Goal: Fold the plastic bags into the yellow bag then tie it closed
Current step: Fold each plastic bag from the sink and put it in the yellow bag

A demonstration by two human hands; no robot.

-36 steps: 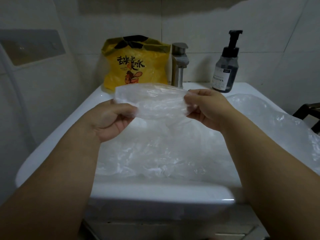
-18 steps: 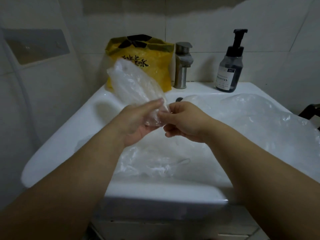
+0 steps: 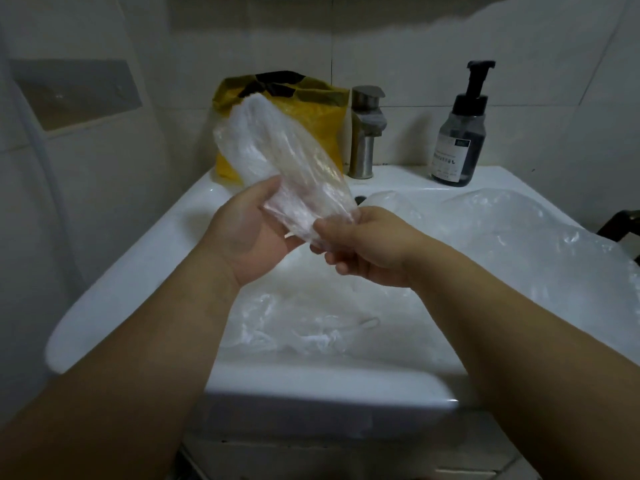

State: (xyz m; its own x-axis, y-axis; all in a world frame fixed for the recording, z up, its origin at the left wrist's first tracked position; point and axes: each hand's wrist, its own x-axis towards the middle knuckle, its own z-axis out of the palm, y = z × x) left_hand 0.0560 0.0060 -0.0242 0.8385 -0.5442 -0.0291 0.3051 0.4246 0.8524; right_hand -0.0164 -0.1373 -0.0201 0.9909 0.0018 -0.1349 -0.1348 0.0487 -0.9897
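Note:
A folded clear plastic bag (image 3: 277, 157) slants up and to the left above the sink, partly covering the yellow bag (image 3: 318, 126), which stands upright at the back left of the basin with its top open. My left hand (image 3: 249, 233) cups the folded bag's lower end from underneath, thumb on its edge. My right hand (image 3: 367, 247) pinches the same lower end from the right. More loose clear plastic bags (image 3: 502, 237) lie crumpled in the basin and over its right side.
A white sink (image 3: 138, 258) fills the middle of the view. A steel tap (image 3: 365, 133) stands right of the yellow bag, and a dark pump bottle (image 3: 459, 133) sits at the back right. Tiled walls close in on both sides.
The folded clear bag went from stretched level between both hands to slanting upward left. My hands came together at its lower end over the basin.

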